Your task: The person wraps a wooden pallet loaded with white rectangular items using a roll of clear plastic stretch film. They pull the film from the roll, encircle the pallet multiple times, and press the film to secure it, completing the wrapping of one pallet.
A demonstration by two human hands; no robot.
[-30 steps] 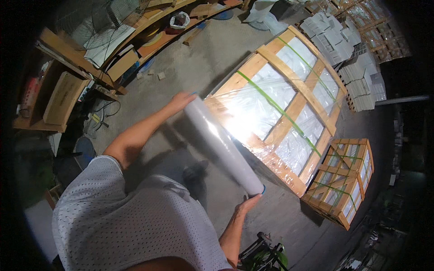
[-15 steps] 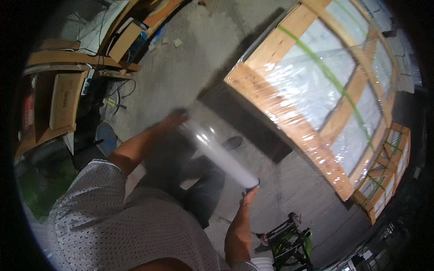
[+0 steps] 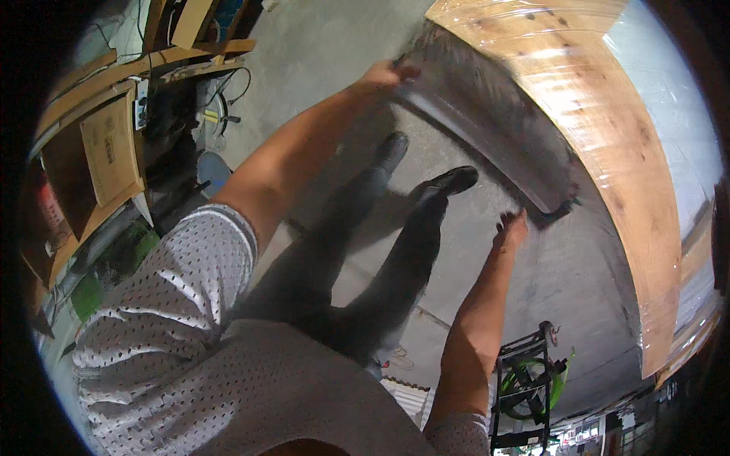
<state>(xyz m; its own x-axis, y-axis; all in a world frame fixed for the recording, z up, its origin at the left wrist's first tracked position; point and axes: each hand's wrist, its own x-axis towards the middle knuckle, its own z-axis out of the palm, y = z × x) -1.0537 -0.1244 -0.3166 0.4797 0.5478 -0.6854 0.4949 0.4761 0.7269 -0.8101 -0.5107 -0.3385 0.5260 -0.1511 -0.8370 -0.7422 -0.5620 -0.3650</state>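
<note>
A long roll of clear stretch film (image 3: 487,144), dark and partly smeared by motion, lies slantwise between my hands, low beside the wrapped crate. My left hand (image 3: 389,76) is closed at its far left end, the arm stretched out. At the near right end is my right hand (image 3: 513,229), fingers curled at the roll's end; blur hides the exact grip. The wooden crate (image 3: 578,83) is covered in shiny clear film along its side, close beyond the roll.
My shoes (image 3: 456,180) stand on the grey concrete floor (image 3: 304,45). A wooden shelf with a cardboard box (image 3: 109,152) is at the left. A black folding cart (image 3: 525,380) with green parts stands at the lower right, beside a ribbed white object (image 3: 408,397).
Both hands have moved forward and right with the roll, down toward the crate's lower side. The crate now looms closer, and the view has shifted.
</note>
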